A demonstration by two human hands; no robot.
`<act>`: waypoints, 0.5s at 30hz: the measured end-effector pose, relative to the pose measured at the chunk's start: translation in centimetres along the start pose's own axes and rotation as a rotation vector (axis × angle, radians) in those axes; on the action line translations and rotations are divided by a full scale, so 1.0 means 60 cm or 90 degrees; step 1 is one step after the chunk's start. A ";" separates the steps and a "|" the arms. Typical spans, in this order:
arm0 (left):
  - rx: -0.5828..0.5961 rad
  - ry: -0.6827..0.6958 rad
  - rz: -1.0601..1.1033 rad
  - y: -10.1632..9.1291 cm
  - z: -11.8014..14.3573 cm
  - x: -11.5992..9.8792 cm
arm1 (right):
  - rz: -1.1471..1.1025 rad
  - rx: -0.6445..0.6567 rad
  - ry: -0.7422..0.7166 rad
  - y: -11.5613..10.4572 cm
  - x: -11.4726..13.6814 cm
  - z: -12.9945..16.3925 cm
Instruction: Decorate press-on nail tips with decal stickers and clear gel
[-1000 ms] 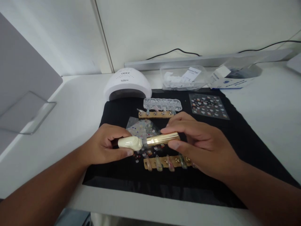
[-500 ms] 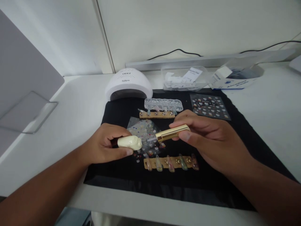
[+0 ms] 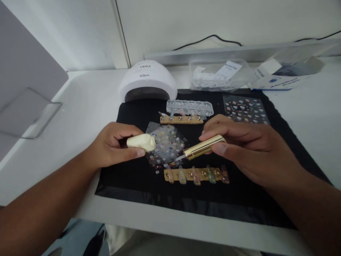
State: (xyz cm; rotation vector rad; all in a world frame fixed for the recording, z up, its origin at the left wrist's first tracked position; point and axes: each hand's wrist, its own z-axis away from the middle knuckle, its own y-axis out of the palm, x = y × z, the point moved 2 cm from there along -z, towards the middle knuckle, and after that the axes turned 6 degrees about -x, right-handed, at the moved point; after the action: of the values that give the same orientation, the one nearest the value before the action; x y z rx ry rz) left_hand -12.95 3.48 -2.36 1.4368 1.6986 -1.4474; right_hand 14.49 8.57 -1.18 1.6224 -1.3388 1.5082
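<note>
My left hand (image 3: 113, 144) is closed around a pale yellow nail polish bottle (image 3: 141, 142), tilted on its side with its open neck toward the right. Between the thumb and fingers of my right hand (image 3: 239, 145) is a gold brush cap (image 3: 205, 146), its thin brush pointing down and left, apart from the bottle. Just below the brush lies a tan strip (image 3: 174, 175) bearing several decorated false nails (image 3: 196, 176). Beneath and between my hands are clear sticker sheets (image 3: 167, 144) with small coloured motifs.
A white nail lamp (image 3: 147, 80) stands at the back of the black mat (image 3: 128, 185). Near it are a clear compartment case (image 3: 189, 106) and a second nail strip (image 3: 181, 120). Farther back sit a plastic tub (image 3: 218, 85) and an opened box (image 3: 282, 83); another sticker sheet (image 3: 245, 108) lies right.
The brush has come away from the bottle's neck and moved down toward the near nail strip. My left hand has drawn the bottle slightly left. The view has shifted a little.
</note>
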 end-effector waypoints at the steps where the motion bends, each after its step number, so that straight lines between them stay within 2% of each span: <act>1: -0.003 -0.002 0.001 -0.001 0.000 0.001 | 0.024 0.023 -0.007 0.002 0.001 0.000; 5: 0.012 -0.005 0.010 0.001 0.000 0.000 | 0.083 0.087 -0.044 0.007 0.003 0.001; 11: 0.014 -0.007 0.001 0.002 -0.001 -0.003 | 0.092 0.057 -0.047 0.003 0.006 -0.001; 15: 0.008 -0.001 0.000 0.002 -0.001 -0.004 | 0.081 0.085 -0.064 0.006 0.008 0.000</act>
State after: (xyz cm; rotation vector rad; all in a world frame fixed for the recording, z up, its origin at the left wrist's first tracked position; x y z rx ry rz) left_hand -12.71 3.41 -2.18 1.4421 1.6925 -1.4606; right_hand 14.12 8.33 -0.80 1.7447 -1.4477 1.6398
